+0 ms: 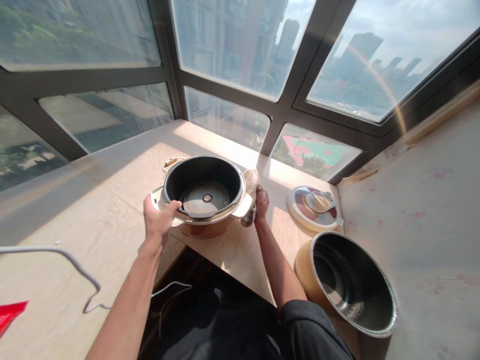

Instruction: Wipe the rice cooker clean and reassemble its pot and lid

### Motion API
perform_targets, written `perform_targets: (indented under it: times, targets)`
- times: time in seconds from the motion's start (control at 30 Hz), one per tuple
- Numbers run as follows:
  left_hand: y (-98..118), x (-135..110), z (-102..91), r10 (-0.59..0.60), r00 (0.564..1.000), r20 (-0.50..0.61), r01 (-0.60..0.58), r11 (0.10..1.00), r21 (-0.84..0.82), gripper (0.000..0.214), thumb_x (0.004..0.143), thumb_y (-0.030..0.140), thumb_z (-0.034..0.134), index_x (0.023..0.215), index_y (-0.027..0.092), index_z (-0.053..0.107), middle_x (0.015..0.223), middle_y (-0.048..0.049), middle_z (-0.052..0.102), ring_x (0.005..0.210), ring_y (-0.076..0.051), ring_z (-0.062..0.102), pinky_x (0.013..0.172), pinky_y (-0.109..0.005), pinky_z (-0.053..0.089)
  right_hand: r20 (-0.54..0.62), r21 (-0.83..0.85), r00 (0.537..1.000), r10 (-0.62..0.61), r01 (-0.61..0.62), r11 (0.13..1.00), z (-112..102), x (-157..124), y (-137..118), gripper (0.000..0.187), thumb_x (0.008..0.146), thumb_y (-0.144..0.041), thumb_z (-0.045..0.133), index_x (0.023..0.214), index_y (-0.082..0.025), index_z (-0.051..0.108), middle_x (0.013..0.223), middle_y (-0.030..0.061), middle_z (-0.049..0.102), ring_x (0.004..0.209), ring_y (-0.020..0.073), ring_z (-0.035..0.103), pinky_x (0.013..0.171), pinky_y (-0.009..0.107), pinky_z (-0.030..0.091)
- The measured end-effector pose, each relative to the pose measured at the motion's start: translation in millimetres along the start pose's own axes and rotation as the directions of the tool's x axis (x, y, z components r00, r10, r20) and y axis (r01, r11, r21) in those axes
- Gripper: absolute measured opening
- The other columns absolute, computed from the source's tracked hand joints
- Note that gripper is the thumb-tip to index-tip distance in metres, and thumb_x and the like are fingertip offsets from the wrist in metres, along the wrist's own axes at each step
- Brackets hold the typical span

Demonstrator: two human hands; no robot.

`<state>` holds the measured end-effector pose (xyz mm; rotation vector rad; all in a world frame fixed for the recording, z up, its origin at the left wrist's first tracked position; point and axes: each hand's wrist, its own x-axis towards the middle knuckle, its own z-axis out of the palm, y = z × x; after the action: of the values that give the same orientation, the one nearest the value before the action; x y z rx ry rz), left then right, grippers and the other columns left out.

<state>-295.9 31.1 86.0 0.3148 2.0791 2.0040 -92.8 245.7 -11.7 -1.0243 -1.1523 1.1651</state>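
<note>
In the middle of the counter is the body of an electric cooker [204, 231], its dark inside and round heating plate [221, 195] facing up. My left hand [159, 217] grips the cooker's left rim, thumb over the edge and fingers beneath. At the cooker's right side, my right hand [261, 204] is closed round a crumpled pale cloth [250, 180], which touches or nearly touches the outer wall beside the white handle [243, 206]. To the right lie the cooker's round lid [315, 207] and its tilted inner pot [311, 260], dark inside and golden outside.
A grey cord [71, 257] runs over the counter [123, 200] on the left, near a red object [11, 315] at the edge. Windows [243, 45] rise behind the counter, and a flower-patterned wall [423, 215] bounds the right side. A dark gap opens below the cooker.
</note>
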Motion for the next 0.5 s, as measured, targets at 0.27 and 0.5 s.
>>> perform_targets:
  times: [0.27,0.5]
  targets:
    - [16.8,62.9,-28.3,-0.088,0.96,0.264,0.098,0.995,-0.024,0.062,0.042,0.029,0.082,0.1,0.019,0.062,0.078,0.0017,0.06,0.065,-0.015,0.055,0.053,-0.024,0.046,0.07,-0.079,0.991,0.112,-0.107,0.991,9.9,-52.8,12.7,0.028,0.088,-0.047,0.057,0.074,-0.022,0.059,0.071,-0.0012,0.059,0.071,0.0179,0.053,0.067,0.032,0.048]
    - [25.9,96.8,-42.2,-0.157,0.914,0.375,0.16,0.987,0.025,0.061,0.046,0.024,0.079,0.106,0.018,0.069,0.079,-0.0039,0.062,0.068,-0.022,0.063,0.052,-0.027,0.047,0.166,-0.095,0.968,0.186,-0.172,0.981,-2.5,-151.8,8.3,0.019,0.087,-0.043,0.063,0.092,-0.027,0.072,0.088,0.0018,0.072,0.087,0.0266,0.065,0.081,0.04,0.054]
